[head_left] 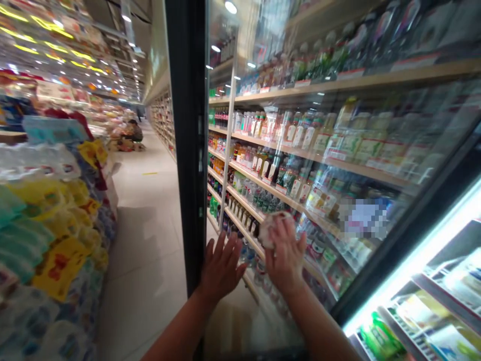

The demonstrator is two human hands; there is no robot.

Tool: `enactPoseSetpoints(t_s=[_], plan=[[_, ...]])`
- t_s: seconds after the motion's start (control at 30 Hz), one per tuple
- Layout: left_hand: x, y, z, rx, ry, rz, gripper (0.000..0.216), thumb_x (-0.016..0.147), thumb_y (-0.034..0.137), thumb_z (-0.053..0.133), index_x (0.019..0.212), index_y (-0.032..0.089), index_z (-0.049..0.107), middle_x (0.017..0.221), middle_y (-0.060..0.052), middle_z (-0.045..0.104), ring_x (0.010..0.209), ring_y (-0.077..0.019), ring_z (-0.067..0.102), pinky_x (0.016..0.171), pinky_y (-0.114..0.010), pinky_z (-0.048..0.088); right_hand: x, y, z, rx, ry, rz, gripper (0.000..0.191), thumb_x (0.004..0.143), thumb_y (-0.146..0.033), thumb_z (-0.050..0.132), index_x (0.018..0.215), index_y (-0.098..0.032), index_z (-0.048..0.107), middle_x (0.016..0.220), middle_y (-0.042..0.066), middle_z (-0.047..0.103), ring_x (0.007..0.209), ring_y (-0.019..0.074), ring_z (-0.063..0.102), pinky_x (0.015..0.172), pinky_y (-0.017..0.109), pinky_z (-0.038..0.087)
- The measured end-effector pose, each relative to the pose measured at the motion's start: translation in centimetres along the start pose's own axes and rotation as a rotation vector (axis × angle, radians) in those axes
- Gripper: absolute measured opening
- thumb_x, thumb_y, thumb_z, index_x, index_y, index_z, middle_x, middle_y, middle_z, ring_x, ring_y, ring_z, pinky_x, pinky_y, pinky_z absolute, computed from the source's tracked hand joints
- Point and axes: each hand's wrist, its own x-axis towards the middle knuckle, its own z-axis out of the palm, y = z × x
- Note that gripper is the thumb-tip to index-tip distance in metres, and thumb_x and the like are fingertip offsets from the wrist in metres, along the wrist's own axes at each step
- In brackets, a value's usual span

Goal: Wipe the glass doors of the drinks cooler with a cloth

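A tall glass cooler door (338, 165) with a black frame (188, 150) stands swung out in front of me. My left hand (221, 265) lies flat against the glass near the frame's edge, fingers spread. My right hand (285, 255) presses a crumpled white cloth (272, 225) against the glass a little higher up. Through and reflected in the glass I see shelves of bottled drinks (285, 135).
The lit cooler interior (432, 301) with packaged goods shows at the lower right. Stacked bottled-water packs and yellow bags (52, 220) line the left side. A tiled aisle (146, 220) runs ahead, with a person (132, 131) crouched far down it.
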Motion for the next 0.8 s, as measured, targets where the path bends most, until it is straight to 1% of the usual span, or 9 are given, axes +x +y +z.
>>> enactPoseSetpoints(t_s=[0.1,0.17,0.2,0.27,0.37,0.5,0.57,0.73,0.8], plan=[[0.1,0.0,0.8,0.075,-0.033,-0.038,0.066,0.097,0.036,0.051,0.155,0.015,0.028,0.148,-0.011,0.050,0.152,-0.0240,0.015,0.128,-0.045,0.008,0.0,4.3,-0.9,-0.118,0.073,0.286,0.057,0.098,-0.027,0.046,0.152,-0.013,0.032,0.152,0.022,0.043,0.147,0.0332,0.033,0.117,0.066,0.021],[0.1,-0.2,1.3,0.086,-0.022,-0.041,0.068,0.095,0.035,0.056,0.154,0.015,0.030,0.145,-0.010,0.054,0.152,-0.0234,0.015,0.128,-0.044,0.007,-0.6,5.2,-0.9,-0.131,0.080,0.375,0.065,0.099,-0.029,0.045,0.157,-0.013,0.020,0.158,0.024,0.033,0.150,0.0345,0.027,0.115,0.066,0.027],[0.1,-0.4,1.5,0.082,-0.015,-0.039,0.069,0.094,0.034,0.057,0.154,0.015,0.030,0.144,-0.010,0.055,0.152,-0.0235,0.015,0.128,-0.044,0.008,-1.1,5.0,-0.6,-0.125,0.068,0.370,0.068,0.099,-0.027,0.045,0.158,-0.013,0.015,0.160,0.024,0.028,0.151,0.0350,0.024,0.115,0.065,0.030],[0.1,-0.8,1.8,0.069,-0.004,-0.036,0.069,0.094,0.034,0.058,0.154,0.015,0.030,0.144,-0.010,0.055,0.152,-0.0238,0.017,0.128,-0.044,0.009,-2.1,3.7,0.1,-0.109,0.006,0.283,0.072,0.098,-0.024,0.046,0.159,-0.012,0.010,0.163,0.023,0.020,0.152,0.0365,0.017,0.114,0.065,0.034],[0.3,-1.4,2.4,0.060,-0.004,-0.029,0.067,0.095,0.033,0.057,0.154,0.016,0.031,0.147,-0.010,0.050,0.151,-0.0242,0.018,0.128,-0.044,0.010,-2.0,2.3,0.8,-0.092,-0.088,0.148,0.073,0.097,-0.021,0.046,0.159,-0.013,0.008,0.164,0.020,0.017,0.153,0.0366,0.012,0.114,0.065,0.034],[0.7,-1.9,3.4,0.062,-0.004,-0.024,0.071,0.094,0.034,0.059,0.155,0.015,0.028,0.148,-0.011,0.049,0.151,-0.0245,0.016,0.127,-0.044,0.011,1.0,4.1,0.4,-0.082,-0.063,0.219,0.072,0.100,-0.026,0.044,0.159,-0.018,0.004,0.166,0.017,0.011,0.154,0.0331,0.008,0.118,0.064,0.029],[0.8,-2.1,3.8,0.063,-0.010,-0.028,0.073,0.093,0.033,0.060,0.155,0.015,0.027,0.148,-0.011,0.049,0.151,-0.0243,0.016,0.127,-0.044,0.012,1.5,4.9,0.4,-0.070,-0.042,0.254,0.072,0.100,-0.028,0.042,0.159,-0.019,0.003,0.166,0.016,0.009,0.154,0.0329,0.007,0.118,0.065,0.027],[1.1,-2.3,4.4,0.076,-0.005,-0.024,0.071,0.093,0.033,0.058,0.155,0.015,0.028,0.147,-0.012,0.049,0.151,-0.0244,0.016,0.127,-0.045,0.012,-1.6,4.0,1.9,-0.049,-0.080,0.180,0.072,0.098,-0.020,0.043,0.159,-0.015,0.006,0.164,0.019,0.018,0.154,0.0340,0.012,0.116,0.066,0.032],[1.2,-2.4,4.7,0.081,-0.005,-0.023,0.071,0.094,0.034,0.058,0.155,0.014,0.028,0.147,-0.012,0.049,0.151,-0.0242,0.015,0.127,-0.044,0.012,-1.6,4.4,2.0,-0.055,-0.084,0.154,0.071,0.098,-0.019,0.042,0.159,-0.016,0.007,0.164,0.018,0.019,0.153,0.0339,0.013,0.116,0.066,0.032]])
